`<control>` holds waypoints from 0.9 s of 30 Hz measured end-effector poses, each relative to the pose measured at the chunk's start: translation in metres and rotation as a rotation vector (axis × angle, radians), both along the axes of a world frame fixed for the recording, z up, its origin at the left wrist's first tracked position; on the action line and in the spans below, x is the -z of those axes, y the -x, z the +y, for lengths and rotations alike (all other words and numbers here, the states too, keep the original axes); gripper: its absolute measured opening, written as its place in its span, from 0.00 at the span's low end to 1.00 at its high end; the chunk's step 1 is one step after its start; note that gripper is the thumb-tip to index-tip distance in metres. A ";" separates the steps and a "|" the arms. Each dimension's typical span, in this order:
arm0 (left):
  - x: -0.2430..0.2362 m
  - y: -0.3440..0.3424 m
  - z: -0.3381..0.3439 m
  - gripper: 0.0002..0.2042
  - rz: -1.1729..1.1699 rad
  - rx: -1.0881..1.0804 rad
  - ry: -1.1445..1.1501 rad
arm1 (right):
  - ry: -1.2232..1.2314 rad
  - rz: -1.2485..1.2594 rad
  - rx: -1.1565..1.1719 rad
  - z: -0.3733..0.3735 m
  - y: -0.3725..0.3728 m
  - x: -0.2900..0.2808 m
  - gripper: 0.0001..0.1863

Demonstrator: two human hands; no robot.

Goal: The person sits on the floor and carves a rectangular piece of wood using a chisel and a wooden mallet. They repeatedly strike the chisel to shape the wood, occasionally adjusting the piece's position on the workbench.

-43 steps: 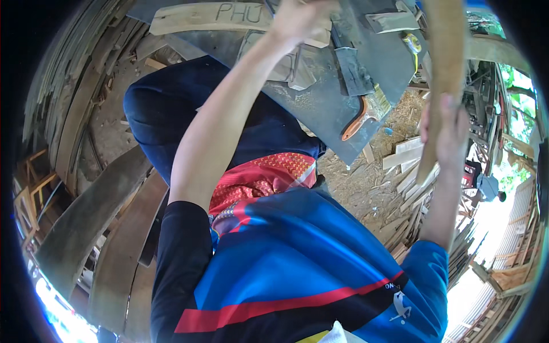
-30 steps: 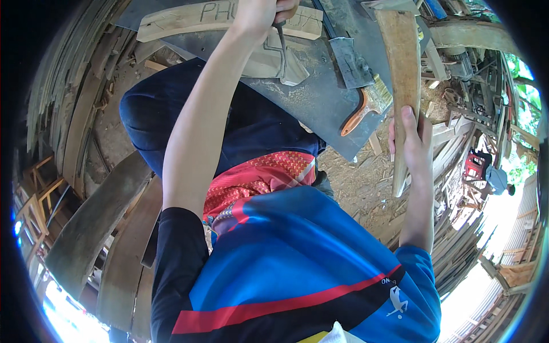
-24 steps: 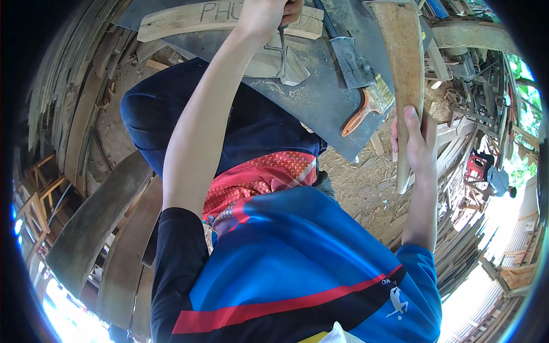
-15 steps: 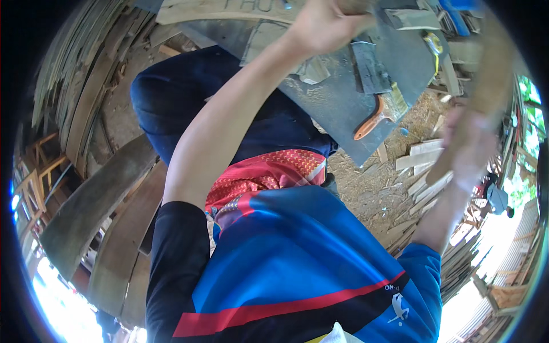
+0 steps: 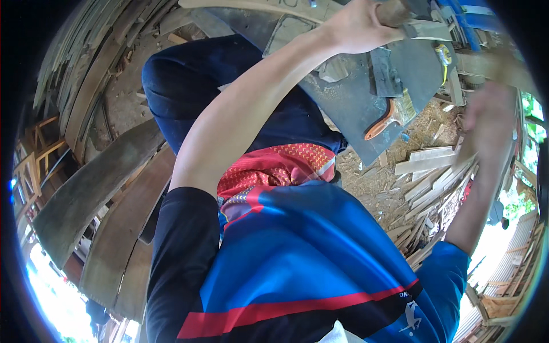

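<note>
My left hand (image 5: pixel 363 28) reaches across to the far side of the grey work surface (image 5: pixel 337 108), fingers wrapped round a tool with a thick round wooden handle (image 5: pixel 393 12). The tool's working end is hidden. Off to the right, my right hand (image 5: pixel 490 114) is raised and smeared by motion, closed on a wooden club (image 5: pixel 506 66). Below the left hand lie a dark flat block (image 5: pixel 385 73) and a brush (image 5: pixel 382 123) with a brown handle and pale bristles. A small wood offcut (image 5: pixel 333 70) sits beside them.
A yellow tape measure (image 5: pixel 443 57) lies near the surface's right edge. At the far edge is a long pale board (image 5: pixel 263 4). Scrap strips (image 5: pixel 429 163) are heaped on the floor at right. Wide planks (image 5: pixel 97 194) stand at left, with stacked boards (image 5: pixel 86 74) behind.
My right hand has swung up and farther right with the wooden club. My left hand has shifted right and slightly nearer in the picture, as the whole view has also turned a little.
</note>
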State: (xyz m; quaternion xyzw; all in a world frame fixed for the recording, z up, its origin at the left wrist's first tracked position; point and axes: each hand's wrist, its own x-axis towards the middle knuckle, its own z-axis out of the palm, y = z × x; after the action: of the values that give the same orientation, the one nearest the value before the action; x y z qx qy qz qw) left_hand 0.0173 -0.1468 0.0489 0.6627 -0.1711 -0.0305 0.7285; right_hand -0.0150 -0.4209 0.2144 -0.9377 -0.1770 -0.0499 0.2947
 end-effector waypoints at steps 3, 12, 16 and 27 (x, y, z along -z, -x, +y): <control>0.001 0.000 -0.002 0.09 -0.049 -0.043 -0.020 | 0.259 0.043 0.079 0.006 0.002 -0.017 0.23; 0.008 -0.005 0.000 0.10 -0.058 -0.057 -0.064 | 0.168 0.337 0.104 0.051 0.022 -0.001 0.26; 0.009 -0.005 -0.010 0.14 -0.020 -0.106 -0.126 | -0.024 0.332 0.234 0.022 0.023 -0.008 0.27; 0.036 -0.027 -0.006 0.09 0.166 0.033 0.309 | -0.480 0.756 0.386 0.010 0.110 0.139 0.28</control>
State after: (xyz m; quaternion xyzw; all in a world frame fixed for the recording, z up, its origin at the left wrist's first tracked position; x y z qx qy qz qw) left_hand 0.0439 -0.1531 0.0126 0.5350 -0.1236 -0.0703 0.8328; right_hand -0.1245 -0.4111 0.0750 -0.8115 0.1361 0.2013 0.5315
